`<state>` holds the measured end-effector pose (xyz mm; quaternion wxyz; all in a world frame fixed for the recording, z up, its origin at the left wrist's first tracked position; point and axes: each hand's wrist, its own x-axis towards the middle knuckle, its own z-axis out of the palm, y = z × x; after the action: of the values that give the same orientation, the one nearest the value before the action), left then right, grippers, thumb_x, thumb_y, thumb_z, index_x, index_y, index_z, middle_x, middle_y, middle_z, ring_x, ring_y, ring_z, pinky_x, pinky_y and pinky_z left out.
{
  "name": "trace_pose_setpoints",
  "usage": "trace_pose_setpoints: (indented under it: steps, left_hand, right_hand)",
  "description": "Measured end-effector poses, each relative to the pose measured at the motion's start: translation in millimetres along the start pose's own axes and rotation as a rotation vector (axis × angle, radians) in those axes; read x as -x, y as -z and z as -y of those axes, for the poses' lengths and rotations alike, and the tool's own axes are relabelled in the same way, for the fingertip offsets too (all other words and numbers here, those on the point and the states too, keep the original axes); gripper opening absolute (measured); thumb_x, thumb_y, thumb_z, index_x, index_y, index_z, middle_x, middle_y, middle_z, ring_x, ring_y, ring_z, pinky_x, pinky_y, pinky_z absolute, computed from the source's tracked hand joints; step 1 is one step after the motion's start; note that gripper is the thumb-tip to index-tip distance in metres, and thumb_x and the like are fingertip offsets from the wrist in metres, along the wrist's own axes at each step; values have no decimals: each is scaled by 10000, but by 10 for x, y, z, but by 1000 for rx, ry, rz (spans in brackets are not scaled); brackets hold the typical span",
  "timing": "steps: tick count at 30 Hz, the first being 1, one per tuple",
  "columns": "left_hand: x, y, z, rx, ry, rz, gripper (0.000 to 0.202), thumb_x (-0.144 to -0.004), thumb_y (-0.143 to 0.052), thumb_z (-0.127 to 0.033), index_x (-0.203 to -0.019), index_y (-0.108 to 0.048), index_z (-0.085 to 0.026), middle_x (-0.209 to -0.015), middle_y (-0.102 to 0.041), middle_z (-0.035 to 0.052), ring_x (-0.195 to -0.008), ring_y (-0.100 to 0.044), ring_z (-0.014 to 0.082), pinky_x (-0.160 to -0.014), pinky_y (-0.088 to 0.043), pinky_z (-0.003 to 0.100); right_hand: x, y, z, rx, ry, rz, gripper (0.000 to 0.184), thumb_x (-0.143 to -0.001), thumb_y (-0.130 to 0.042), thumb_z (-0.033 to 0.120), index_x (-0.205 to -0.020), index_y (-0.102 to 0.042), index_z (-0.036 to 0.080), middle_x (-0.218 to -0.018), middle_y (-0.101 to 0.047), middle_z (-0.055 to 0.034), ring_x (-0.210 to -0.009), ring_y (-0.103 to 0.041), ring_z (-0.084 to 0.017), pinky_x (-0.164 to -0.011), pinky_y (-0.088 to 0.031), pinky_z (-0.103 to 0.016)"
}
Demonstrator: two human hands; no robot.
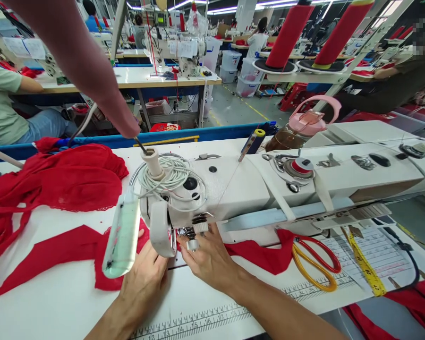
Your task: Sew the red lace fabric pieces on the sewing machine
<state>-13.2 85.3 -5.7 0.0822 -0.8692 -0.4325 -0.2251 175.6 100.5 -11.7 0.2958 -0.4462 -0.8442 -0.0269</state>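
A white sewing machine [241,189] lies across the table in front of me. My left hand [141,278] rests on a strip of red fabric [56,250] under the machine head, its fingertips hidden behind the head. My right hand [208,259] reaches the needle area, thumb and finger pinched on a small white knob [193,244]. Another person's arm comes down from the upper left; that hand [122,120] holds a thin tool [141,145] to the white post [153,163] on top of the machine.
A pile of red fabric [60,179] lies at left. Scissors [315,264] with red and yellow handles and a yellow tape measure [364,264] lie at right. A pink-lidded bottle [304,125] and two red thread cones [288,33] stand behind. A seated person [7,108] is at far left.
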Motion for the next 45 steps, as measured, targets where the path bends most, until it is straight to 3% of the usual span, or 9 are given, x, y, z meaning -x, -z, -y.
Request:
trace_pose_setpoints:
  steps: [8, 17, 23, 26, 30, 33, 36, 39, 45]
  left_hand:
    - [-20, 4, -22, -106, -18, -23, 390, -825, -388, 22, -1140, -559, -133, -968, -690, 112, -798, -631, 245, -942, -376, 535]
    - [-166, 72, -66, -106, -74, -41, 367, -816, -378, 33, -1086, -567, -129, -896, -689, 87, -757, -625, 242, -804, -390, 464]
    - [-156, 40, -104, -180, -116, -12, 242, -889, -442, -36, -1012, -627, -131, -820, -679, 69, -718, -604, 224, -943, -380, 567]
    - [-149, 46, -129, -203, -94, -27, 192, -907, -485, -81, -976, -656, -133, -845, -685, 99, -831, -625, 262, -986, -378, 568]
    - [-143, 92, -146, -185, -75, -62, 183, -926, -503, -145, -1006, -662, -100, -1033, -707, 142, -977, -629, 292, -982, -398, 549]
    - [-118, 155, -108, -143, -71, 4, 239, -930, -531, -219, -1079, -648, -74, -1056, -710, 132, -1004, -628, 286, -915, -461, 484]
    - [-82, 216, -40, -85, -96, 95, 285, -927, -530, -263, -1123, -640, -88, -1107, -702, 122, -1152, -573, 326, -884, -496, 457]
    - [-50, 233, 0, -78, -121, 96, 279, -914, -524, -204, -1150, -637, -107, -1168, -694, 105, -1230, -526, 344, -934, -486, 499]
    - [5, 169, 20, -64, -135, 52, 320, -906, -509, -118, -1203, -626, -87, -1188, -699, 111, -1213, -561, 323, -1075, -382, 584]
  right_hand:
    - [1, -3, -4, 24, 27, -35, 162, -914, -565, 141, -780, -650, 173, -700, -592, -25, -818, -522, -193, -839, -336, -367]
    - [-2, -33, -33, -29, -7, -25, 179, -895, -587, 157, -719, -610, 177, -708, -601, -18, -769, -513, -181, -856, -323, -359]
    - [-17, 20, -57, -73, -50, -101, 132, -892, -574, 164, -772, -626, 179, -773, -605, -28, -783, -527, -176, -803, -334, -337]
    - [-19, 34, -53, -67, -29, -98, 145, -884, -555, 142, -767, -633, 174, -787, -611, -35, -786, -522, -176, -783, -329, -337]
    - [-18, 22, -45, -46, 19, 42, 187, -880, -541, 109, -742, -645, 181, -846, -659, -48, -846, -521, -189, -818, -319, -355]
    - [-3, 19, -40, 3, 50, 111, 186, -907, -538, 119, -818, -686, 189, -890, -677, -59, -929, -522, -214, -919, -310, -398]
    - [12, 22, -33, 33, 61, 114, 184, -922, -538, 131, -868, -703, 192, -891, -675, -62, -948, -517, -223, -979, -301, -427]
    - [18, 24, -29, 46, 56, 101, 184, -914, -540, 118, -867, -705, 185, -897, -674, -64, -924, -515, -219, -983, -315, -425]
    - [24, 1, -34, 93, 76, 75, 205, -900, -550, 116, -751, -677, 179, -902, -664, -74, -892, -491, -217, -960, -330, -420]
